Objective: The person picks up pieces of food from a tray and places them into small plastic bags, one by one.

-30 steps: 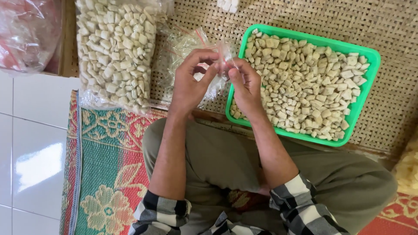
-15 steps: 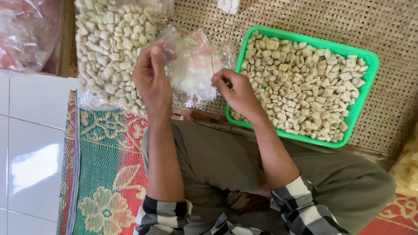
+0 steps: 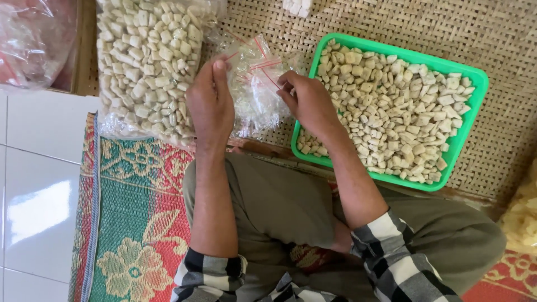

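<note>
now both hands' fingers, left hand (image 3: 210,106) and right hand (image 3: 307,100), pinch small clear bags (image 3: 254,89) just beside the green tray (image 3: 472,120) rim.

Green tray (image 3: 469,122), floral red-green mat (image 3: 137,223), black-white checked sleeves (image 3: 391,254).

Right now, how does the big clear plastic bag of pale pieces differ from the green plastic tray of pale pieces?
The big clear plastic bag wraps its pieces all round; the green plastic tray leaves them open on top. The bag lies beside the left hand; the tray lies beside the right hand. Both hold similar pale chunks and rest on the woven mat.
</note>
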